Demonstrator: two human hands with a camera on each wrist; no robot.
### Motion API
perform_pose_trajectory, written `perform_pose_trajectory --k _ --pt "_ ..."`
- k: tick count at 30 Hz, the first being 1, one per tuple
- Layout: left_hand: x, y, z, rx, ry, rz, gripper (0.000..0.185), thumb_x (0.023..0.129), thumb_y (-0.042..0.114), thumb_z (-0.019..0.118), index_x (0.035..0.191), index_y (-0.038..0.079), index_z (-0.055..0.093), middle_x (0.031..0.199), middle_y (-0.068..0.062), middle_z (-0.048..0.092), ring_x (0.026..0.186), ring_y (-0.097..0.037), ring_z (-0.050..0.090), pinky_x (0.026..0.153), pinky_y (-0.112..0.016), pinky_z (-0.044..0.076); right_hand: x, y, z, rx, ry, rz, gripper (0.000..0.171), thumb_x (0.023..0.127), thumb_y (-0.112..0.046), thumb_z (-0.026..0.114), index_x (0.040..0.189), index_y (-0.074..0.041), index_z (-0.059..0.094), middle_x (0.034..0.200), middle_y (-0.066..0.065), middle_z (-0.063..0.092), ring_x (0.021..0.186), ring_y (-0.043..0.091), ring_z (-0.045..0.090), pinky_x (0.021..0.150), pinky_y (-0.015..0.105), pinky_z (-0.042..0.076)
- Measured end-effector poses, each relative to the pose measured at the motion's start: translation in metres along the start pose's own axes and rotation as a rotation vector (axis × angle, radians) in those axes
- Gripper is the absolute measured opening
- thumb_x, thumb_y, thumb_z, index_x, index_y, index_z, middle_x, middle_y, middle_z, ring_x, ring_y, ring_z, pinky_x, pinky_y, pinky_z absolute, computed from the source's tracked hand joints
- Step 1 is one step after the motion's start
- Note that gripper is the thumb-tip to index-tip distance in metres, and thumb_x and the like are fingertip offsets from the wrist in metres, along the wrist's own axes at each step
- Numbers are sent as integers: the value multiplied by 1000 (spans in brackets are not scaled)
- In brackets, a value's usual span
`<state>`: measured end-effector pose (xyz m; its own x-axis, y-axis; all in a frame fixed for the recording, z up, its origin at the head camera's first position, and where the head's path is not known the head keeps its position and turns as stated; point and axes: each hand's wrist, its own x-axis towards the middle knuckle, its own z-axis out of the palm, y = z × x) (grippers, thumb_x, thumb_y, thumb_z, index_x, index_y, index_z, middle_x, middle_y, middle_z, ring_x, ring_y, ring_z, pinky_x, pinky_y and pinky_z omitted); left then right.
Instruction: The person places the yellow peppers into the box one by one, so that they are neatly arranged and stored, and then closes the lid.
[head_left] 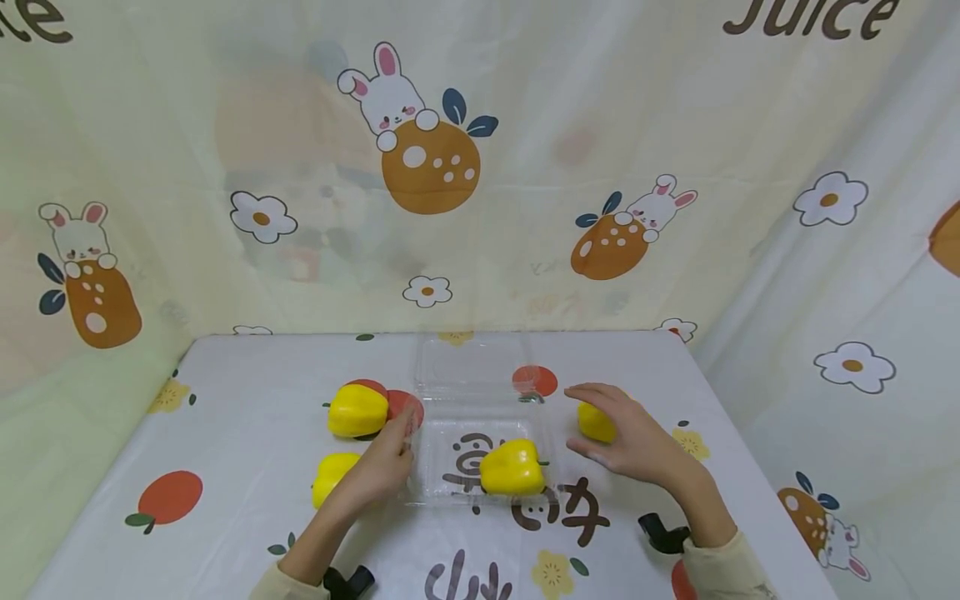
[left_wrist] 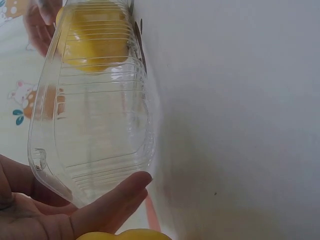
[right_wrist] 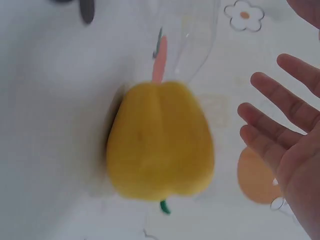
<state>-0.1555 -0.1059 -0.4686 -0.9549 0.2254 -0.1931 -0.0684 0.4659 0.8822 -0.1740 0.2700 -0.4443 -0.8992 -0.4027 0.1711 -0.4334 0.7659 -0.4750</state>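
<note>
Tabletop (head_left: 225,400) covered with a white cloth printed with oranges, flowers and dark characters. At 12 o'clock, a pale backdrop curtain (head_left: 525,167) with rabbits, oranges and daisies. At 9 o'clock, two yellow peppers: the farther pepper (head_left: 357,410) and the nearer pepper (head_left: 330,475), slightly apart.
</note>
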Motion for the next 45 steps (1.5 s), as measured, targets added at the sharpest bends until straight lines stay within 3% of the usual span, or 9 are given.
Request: perform_pose_trajectory --k 7,18,24,36,45 --pt "0 -2 1 -8 -2 10 74 103 -3 51 170 6 19 178 -13 23 164 -39 25 124 -62 31 -2 25 -4 -44 22 88 68 88 -30 87 148 -15 59 151 16 60 137 42 56 115 66 48" --pt "0 -1 0 18 -4 0 72 105 0 51 170 6 19 178 -12 23 164 -38 27 124 -60 33 -7 63 0 -6 -1 195 78 88 -34 86 153 -7 52 154 23 56 140 47 53 117 71 43" --pt "1 -2 1 26 1 -6 72 106 0 51 170 6 18 178 -12 22 164 -37 26 124 -59 34 -11 77 6 60 10 186 85 89 -35 85 156 -1 46 156 27 53 141 50 52 115 71 44" --pt "1 -2 1 35 -2 -7 73 106 1 51 170 8 18 178 -11 23 164 -38 27 124 -60 34 -14 94 8 156 3 214 88 91 -38 84 160 -4 42 160 24 49 134 47 58 108 64 55" --pt "4 -1 0 22 4 57 76 100 -10 49 169 4 19 178 -15 22 164 -39 25 124 -61 32 -15 105 7 180 21 182 80 91 -34 84 156 -5 48 155 24 55 133 49 60 109 64 53"
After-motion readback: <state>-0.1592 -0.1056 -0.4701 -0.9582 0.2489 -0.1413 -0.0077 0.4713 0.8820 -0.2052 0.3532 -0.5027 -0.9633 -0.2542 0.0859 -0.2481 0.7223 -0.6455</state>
